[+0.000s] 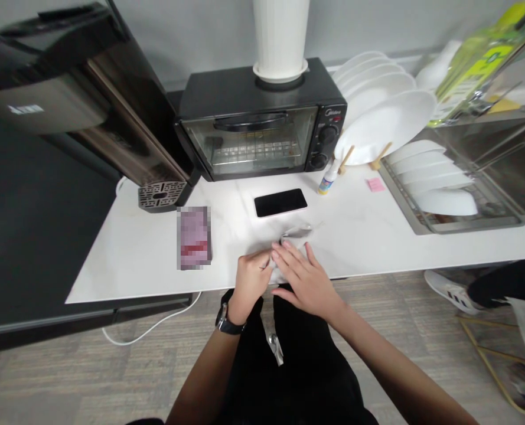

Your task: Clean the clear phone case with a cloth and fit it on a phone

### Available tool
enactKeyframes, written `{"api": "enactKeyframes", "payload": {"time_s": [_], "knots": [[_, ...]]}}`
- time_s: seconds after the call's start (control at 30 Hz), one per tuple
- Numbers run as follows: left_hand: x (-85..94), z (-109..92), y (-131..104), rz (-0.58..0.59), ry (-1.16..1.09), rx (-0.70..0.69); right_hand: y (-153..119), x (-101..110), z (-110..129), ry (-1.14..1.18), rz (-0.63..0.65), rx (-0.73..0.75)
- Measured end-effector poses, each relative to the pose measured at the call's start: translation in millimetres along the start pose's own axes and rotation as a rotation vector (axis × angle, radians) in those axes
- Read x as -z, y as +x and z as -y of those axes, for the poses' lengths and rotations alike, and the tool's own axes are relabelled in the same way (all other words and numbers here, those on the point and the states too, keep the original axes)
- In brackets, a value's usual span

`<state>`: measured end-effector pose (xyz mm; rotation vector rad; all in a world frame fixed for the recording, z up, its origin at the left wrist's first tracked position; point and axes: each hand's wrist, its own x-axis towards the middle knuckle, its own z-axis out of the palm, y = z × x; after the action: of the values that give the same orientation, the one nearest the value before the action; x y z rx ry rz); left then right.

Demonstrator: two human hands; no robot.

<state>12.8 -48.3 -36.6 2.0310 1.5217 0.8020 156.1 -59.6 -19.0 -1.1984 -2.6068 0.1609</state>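
At the counter's front edge, a crumpled light grey, thin sheet-like thing (296, 235) lies mostly under my hands; I cannot tell whether it is cloth or plastic. My left hand (252, 277), wearing a black-strapped watch, is closed at its near left side, with the fingers curled against it. Laid over the top is my right hand (304, 277), its fingers stretched out flat and the thumb apart, the fingertips touching my left hand. A black-screened phone (280, 202) lies just beyond them. Further left on the counter is a blurred-out purple packet (194, 239).
Behind stands a black toaster oven (262, 136) with a white pot (281, 35) on top. To the left is a drinks machine (124, 112). A small bottle (328, 179), pink notes (375, 185), racked white plates (386, 121) and a sink (505, 159) are rightward. Someone's shoe (452, 292) shows below.
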Motion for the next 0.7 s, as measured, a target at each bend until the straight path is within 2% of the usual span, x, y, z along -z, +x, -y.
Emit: {"api": "enactKeyframes", "payload": {"time_s": [0.13, 0.23, 0.3, 0.4, 0.47, 0.6, 0.7], "knots": [[1.3, -9.8, 1.9, 0.006, -0.144, -0.039, -1.8, 11.8, -24.6, -0.048, -0.095, -0.272], [1.0, -11.3, 2.3, 0.021, -0.176, -0.056, -1.1, 8.0, -17.5, -0.037, -0.171, -0.431], [0.0, -7.7, 1.5, 0.015, -0.115, -0.044, -0.2, 0.6, -1.0, 0.001, -0.164, -0.401], [-1.6, 1.8, -0.8, -0.004, 0.008, -0.008, 1.0, -9.3, 23.8, 0.072, -0.080, -0.172], [-2.0, 6.9, -1.9, -0.011, 0.042, 0.006, 1.8, -10.2, 28.6, 0.095, -0.033, -0.040], [-0.8, 4.8, -1.1, -0.015, 0.038, 0.011, 1.8, 2.8, 3.3, 0.090, -0.011, 0.074], [0.8, -4.2, 1.0, -0.005, -0.033, -0.007, 0.1, 16.4, -25.0, 0.074, -0.093, -0.085]]}}
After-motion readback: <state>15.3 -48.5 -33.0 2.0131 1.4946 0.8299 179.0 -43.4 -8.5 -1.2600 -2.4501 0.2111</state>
